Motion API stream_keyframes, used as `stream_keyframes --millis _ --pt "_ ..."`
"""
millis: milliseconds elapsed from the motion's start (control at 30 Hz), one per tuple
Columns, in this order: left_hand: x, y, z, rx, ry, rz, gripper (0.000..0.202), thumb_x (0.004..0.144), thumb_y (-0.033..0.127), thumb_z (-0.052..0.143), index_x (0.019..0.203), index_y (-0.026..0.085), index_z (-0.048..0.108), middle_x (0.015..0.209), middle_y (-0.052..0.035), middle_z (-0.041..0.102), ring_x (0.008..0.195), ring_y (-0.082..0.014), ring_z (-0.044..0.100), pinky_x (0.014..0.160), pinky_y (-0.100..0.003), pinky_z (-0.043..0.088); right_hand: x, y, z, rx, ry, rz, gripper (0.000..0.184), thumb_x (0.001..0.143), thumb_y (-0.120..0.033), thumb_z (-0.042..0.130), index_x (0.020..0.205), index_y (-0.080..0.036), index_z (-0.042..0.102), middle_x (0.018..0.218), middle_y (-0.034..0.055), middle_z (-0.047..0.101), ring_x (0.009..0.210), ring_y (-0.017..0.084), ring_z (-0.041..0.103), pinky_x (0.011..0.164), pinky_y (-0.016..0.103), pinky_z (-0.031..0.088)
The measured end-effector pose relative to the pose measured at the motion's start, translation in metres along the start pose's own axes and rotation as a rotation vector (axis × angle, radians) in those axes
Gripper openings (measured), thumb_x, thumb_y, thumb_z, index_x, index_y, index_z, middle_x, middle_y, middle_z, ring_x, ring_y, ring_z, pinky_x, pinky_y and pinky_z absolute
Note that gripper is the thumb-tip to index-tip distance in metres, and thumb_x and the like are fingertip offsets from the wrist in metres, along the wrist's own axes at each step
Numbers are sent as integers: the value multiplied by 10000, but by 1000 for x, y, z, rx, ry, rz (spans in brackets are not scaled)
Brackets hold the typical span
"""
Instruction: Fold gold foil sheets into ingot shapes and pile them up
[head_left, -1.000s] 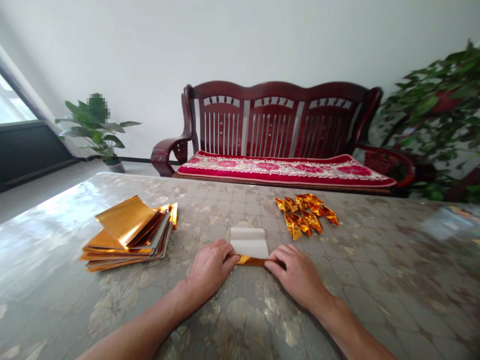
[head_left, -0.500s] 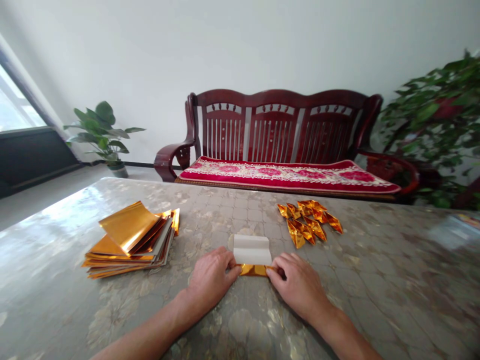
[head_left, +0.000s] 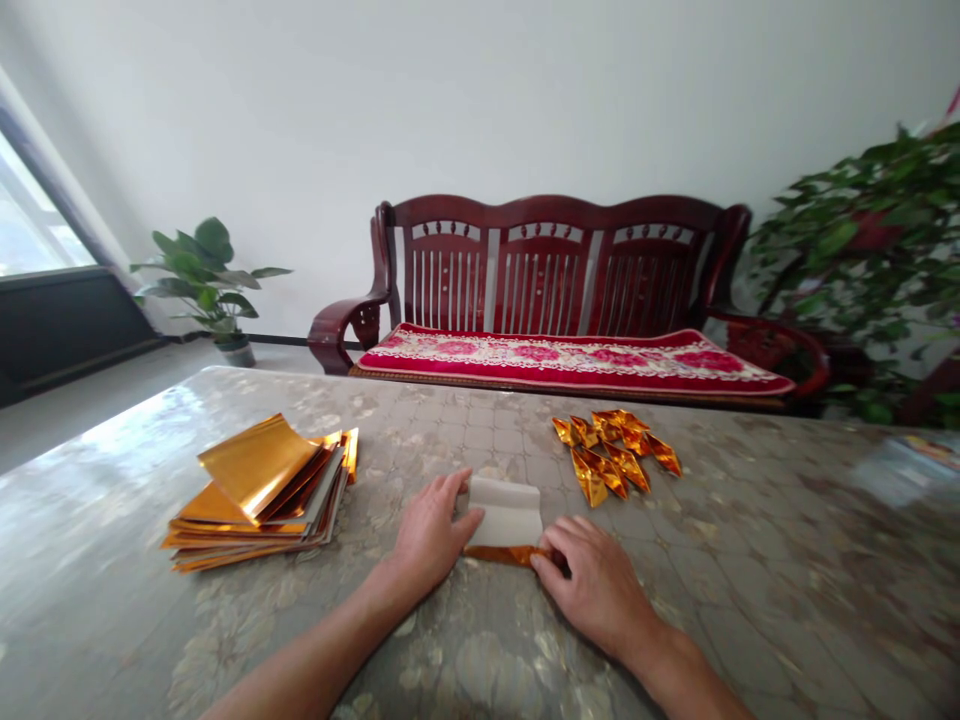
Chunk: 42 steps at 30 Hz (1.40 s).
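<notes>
A foil sheet [head_left: 504,530], white on its back with a gold folded strip along the near edge, lies on the table between my hands. My right hand [head_left: 591,585] presses the right end of the gold fold, fingers over it. My left hand [head_left: 433,530] rests just left of the sheet, fingers apart, thumb by its edge. To the left lies a stack of gold foil sheets [head_left: 259,497], its top sheet curling up. Several small folded gold foil pieces [head_left: 609,458] lie in a loose heap beyond my right hand.
The mottled grey glossy table top [head_left: 750,560] spreads around everything, and its far edge runs in front of a dark red wooden bench [head_left: 547,270] with a red cushion. A potted plant [head_left: 202,280] stands at the left, and a leafy plant [head_left: 862,240] at the right.
My left hand has let go of the gold fold and moved left, off the sheet. The sheet has shifted slightly, and the view has tipped upward.
</notes>
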<state>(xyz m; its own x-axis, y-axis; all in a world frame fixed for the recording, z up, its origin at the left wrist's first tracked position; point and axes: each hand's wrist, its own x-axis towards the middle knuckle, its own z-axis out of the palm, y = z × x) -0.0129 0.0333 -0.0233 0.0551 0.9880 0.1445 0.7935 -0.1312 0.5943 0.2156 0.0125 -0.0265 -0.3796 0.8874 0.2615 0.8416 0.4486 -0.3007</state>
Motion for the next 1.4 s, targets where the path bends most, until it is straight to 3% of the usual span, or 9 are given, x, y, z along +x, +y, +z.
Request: stream_keyframes --millis 100,233,433,567,1100,1400 --pt "-1 0 2 -52 10 41 326 895 284 551 1195 206 653 1072 -61 670 922 -206 617 837 -305 451 0 0 0 -4 2 -4 207 875 -248 612 686 -210 537 750 9 591 768 187 521 675 296 321" --pt "-8 0 -9 -115 104 59 249 905 328 539 1074 216 684 1041 -46 636 842 -173 589 797 -281 448 1 1 0 2 -4 1 195 874 -245 615 695 -211 545 755 7 595 770 185 521 673 294 320" --pt "-20 -4 -24 -128 -173 129 161 838 338 645 770 209 713 758 19 653 707 -140 583 641 -230 373 0 0 -1 -10 -14 -7 229 892 -251 591 674 -209 531 741 8 587 770 182 522 669 290 318" --pt "-24 -5 -17 -76 -176 99 264 891 345 587 700 198 695 737 9 675 728 -143 610 653 -229 354 1 0 -1 -26 -7 -2 229 889 -247 585 670 -209 531 736 9 590 760 182 524 663 288 314" --pt "-24 3 -13 219 -140 46 268 888 378 576 686 208 618 732 0 661 707 -159 599 602 -253 290 -1 -6 -1 -84 21 72 181 859 -246 597 684 -216 562 738 8 613 734 180 527 660 297 302" --pt "-26 2 -11 235 -124 49 279 915 405 582 714 218 628 782 -11 687 786 -186 629 647 -247 326 0 -7 -3 -68 -7 111 180 860 -242 594 683 -219 573 738 6 622 739 181 540 669 298 311"
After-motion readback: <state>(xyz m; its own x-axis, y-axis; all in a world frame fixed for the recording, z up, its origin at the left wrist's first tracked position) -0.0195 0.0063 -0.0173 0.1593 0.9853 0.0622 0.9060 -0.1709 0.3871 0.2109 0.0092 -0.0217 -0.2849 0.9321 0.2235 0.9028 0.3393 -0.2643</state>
